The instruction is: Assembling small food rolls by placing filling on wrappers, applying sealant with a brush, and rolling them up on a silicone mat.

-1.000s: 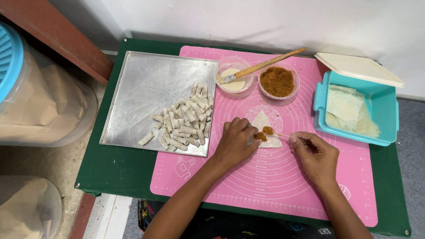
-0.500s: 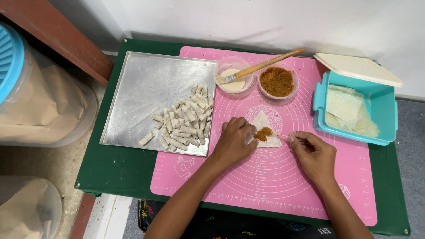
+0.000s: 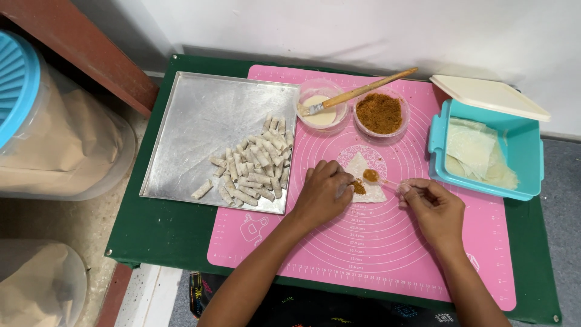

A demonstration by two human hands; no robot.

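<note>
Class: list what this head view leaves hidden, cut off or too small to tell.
- Left hand fingertips: curled under, contact with the wrapper unclear.
- Spoon handle: hidden in the right hand.
- Blue lid: cut by the left edge.
- Rolls: too small to count.

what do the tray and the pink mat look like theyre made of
Tray: likely thin metal, perhaps aluminium; dull silver with soft reflections and a raised rim. Pink mat: probably silicone; matte, lying flat and limp on the table, with printed rings and ruler marks.

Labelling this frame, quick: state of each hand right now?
Left hand: curled, fingertips on the triangular wrapper; holding nothing visible.
Right hand: closed on a small spoon carrying brown filling.
</note>
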